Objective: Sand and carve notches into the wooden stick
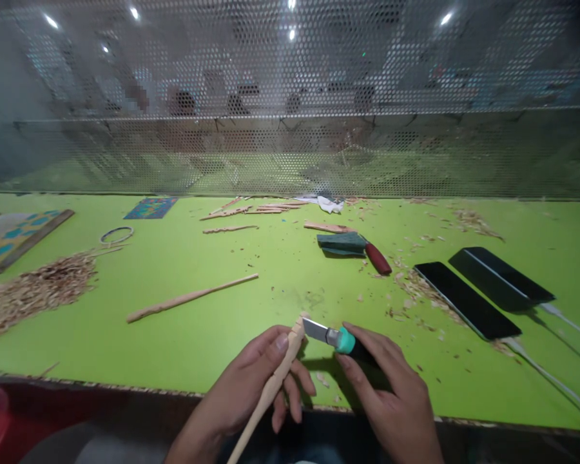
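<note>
My left hand [251, 374] holds a pale carved wooden stick [271, 388] that slants from the bottom edge up toward the middle. Its notched upper end touches or nearly touches the blade of a knife [345, 340] with a black and teal handle. Around that handle the fingers of my right hand [399, 393] are wrapped. Farther left on the green table lies another smooth wooden stick [193, 297]. A tool with a dark wrapped blade and red handle [377, 258] rests beyond my right hand, beside a flat wooden piece [328, 227].
Two dark phones [468, 301] [502, 277] with white cables lie at the right. Wood shavings [43, 287] are heaped at the left, near a ring [116, 236] and a patterned board [24, 238]. Thin carved sticks [270, 209] lie before a perforated metal screen [290, 154].
</note>
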Available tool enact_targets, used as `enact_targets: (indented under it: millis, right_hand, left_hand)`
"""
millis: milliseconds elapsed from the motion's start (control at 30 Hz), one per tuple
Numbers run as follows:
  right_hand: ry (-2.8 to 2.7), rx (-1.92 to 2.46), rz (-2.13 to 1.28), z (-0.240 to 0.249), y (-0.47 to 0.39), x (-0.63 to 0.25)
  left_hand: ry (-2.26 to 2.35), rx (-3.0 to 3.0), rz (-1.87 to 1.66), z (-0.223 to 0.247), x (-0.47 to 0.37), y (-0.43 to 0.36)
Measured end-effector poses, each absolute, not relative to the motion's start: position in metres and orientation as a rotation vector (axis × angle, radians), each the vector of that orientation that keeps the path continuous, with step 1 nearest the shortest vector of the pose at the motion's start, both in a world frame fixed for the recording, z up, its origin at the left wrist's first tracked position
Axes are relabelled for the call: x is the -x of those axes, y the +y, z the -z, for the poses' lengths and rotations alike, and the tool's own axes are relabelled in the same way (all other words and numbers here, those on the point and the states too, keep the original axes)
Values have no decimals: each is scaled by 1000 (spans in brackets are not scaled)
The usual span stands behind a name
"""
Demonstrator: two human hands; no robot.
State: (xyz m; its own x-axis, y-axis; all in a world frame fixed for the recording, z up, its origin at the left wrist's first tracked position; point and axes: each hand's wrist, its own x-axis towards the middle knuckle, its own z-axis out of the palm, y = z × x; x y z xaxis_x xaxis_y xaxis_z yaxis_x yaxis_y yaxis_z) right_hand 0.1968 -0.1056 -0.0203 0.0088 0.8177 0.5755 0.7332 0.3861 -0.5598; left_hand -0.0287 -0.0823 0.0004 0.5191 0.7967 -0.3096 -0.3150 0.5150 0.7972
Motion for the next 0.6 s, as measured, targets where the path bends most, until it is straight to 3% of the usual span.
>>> enact_targets:
  millis: [600]
  right_hand:
    - [-1755,1348,-123,22,-105,-197]
  left_hand:
    - [679,-530,-874,-1,37,-78]
